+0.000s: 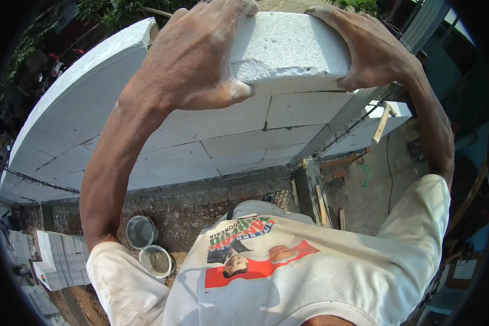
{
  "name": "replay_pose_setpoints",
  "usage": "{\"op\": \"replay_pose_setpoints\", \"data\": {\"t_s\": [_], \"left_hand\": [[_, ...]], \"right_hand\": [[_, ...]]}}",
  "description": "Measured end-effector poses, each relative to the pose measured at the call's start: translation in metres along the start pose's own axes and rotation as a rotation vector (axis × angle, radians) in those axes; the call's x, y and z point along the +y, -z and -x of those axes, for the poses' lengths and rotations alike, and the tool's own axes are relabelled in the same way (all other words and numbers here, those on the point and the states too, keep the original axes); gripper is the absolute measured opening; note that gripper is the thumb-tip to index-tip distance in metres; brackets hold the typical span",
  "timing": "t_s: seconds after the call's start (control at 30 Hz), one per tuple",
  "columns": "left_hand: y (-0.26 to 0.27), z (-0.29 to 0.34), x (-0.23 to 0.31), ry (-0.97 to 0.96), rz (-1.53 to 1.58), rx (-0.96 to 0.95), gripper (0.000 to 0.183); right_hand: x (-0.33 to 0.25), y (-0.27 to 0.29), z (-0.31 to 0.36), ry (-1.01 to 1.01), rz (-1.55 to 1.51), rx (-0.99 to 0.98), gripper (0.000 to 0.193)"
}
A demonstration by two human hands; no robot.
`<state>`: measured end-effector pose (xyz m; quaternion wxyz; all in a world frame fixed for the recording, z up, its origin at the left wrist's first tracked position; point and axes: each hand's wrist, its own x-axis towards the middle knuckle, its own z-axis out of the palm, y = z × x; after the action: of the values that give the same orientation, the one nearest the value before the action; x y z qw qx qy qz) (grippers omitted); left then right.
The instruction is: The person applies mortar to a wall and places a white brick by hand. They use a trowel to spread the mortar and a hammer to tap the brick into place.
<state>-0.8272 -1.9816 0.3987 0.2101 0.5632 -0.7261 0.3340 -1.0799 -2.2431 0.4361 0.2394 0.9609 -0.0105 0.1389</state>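
Both my hands grip a white aerated concrete block (290, 46) at the top of a wall (228, 122) laid from the same kind of blocks. My left hand (193, 60) wraps the block's left end, with its thumb on the near face. My right hand (367, 46) clasps the right end, fingers over the top and thumb low on the near side. The block's near lower edge looks rough and chipped. Whether it rests fully on the course below cannot be made out. On the left, the wall's top row (81, 60) ends close to my left hand.
A hammer (384, 124) hangs by rebar at a metal post (331, 130) on the right. Below me stand two buckets (142, 232), one holding greyish contents. Stacked white blocks (60, 258) lie at lower left. Wooden strips (321, 205) lean near the wall's foot.
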Motion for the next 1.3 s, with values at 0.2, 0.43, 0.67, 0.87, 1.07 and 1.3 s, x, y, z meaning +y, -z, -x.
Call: {"op": "replay_pose_setpoints", "data": {"t_s": [0.2, 0.43, 0.67, 0.87, 1.07, 1.3], "left_hand": [[0.001, -0.006, -0.001, 0.083, 0.034, -0.084, 0.106], [0.006, -0.001, 0.012, 0.091, -0.111, -0.123, 0.108], [-0.001, 0.004, 0.007, 0.102, -0.168, -0.148, 0.096], [0.004, 0.003, 0.009, 0.141, -0.159, -0.096, 0.086], [0.011, -0.01, -0.004, 0.161, -0.215, -0.129, 0.092], [0.001, -0.043, -0.025, 0.23, 0.001, -0.274, 0.092]], "right_hand": [[-0.007, 0.009, -0.003, -0.129, -0.146, -0.291, 0.11], [-0.02, -0.01, 0.008, -0.112, -0.038, 0.072, 0.112], [-0.01, -0.032, 0.003, -0.091, -0.063, 0.167, 0.113], [-0.023, -0.04, 0.011, -0.214, -0.083, 0.172, 0.1], [-0.032, -0.046, 0.008, -0.244, -0.049, 0.321, 0.088], [-0.03, -0.05, 0.004, -0.281, -0.011, 0.414, 0.074]]}}
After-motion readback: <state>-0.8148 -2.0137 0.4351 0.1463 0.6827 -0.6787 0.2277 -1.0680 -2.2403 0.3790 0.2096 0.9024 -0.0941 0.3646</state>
